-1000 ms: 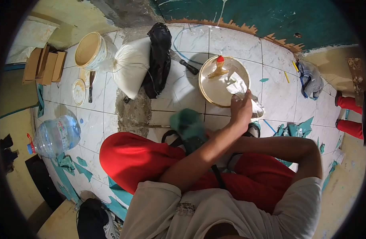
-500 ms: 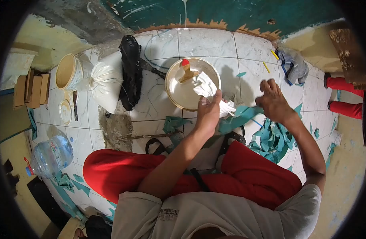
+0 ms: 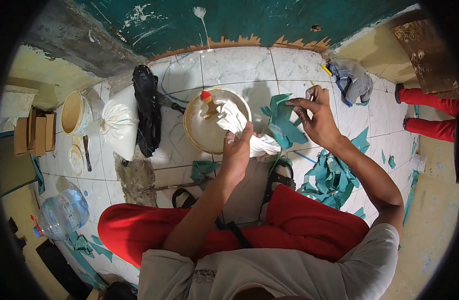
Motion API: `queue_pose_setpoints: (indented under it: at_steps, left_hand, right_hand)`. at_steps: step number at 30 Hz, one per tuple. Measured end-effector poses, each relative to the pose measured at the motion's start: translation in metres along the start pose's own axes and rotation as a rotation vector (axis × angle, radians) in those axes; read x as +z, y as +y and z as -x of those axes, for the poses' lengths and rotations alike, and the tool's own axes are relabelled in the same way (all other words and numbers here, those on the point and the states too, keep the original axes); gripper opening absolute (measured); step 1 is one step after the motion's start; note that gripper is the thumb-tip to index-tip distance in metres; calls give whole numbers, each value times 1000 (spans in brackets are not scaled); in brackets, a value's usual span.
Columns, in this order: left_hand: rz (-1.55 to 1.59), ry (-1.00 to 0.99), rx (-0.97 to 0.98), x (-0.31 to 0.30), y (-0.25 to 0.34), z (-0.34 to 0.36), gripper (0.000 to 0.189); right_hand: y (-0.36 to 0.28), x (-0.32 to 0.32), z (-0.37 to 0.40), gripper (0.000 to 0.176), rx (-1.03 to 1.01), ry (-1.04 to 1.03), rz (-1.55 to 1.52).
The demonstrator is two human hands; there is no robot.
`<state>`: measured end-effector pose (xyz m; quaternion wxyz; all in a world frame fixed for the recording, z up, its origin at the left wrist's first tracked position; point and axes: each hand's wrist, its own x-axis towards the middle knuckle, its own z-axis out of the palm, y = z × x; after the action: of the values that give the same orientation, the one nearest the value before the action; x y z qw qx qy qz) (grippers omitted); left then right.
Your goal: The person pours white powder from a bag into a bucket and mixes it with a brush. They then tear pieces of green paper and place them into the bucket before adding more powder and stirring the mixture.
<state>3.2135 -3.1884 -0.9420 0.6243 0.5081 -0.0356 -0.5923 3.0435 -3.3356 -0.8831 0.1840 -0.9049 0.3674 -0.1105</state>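
Fingers [image 3: 245, 132] of our left hand [image 3: 236, 150] clenched around a white rag [image 3: 232, 117] over the round pan [image 3: 190, 134], our right hand [image 3: 318, 121] pinching a teal strip [image 3: 281, 119]

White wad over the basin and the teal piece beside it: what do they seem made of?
The white wad, gripped in the left hand, looks like soft cloth or thin plastic, matte: it crumples into loose folds. The teal piece, pinched by the right hand, looks like a thin flexible sheet, perhaps peeled paint or paper: ragged edges, the colour of the wall.
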Motion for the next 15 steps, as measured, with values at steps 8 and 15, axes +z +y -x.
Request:
queue_pose_setpoints:
  at_steps: [8, 15]
  left_hand:
    - [-19, 13, -8, 3, 0, 3, 38]
    - [43, 77, -65, -6, -4, 1, 32]
  right_hand:
    - [-3, -22, 1, 15, 105, -277, -140]
    - [147, 8, 28, 39, 259, -945, -217]
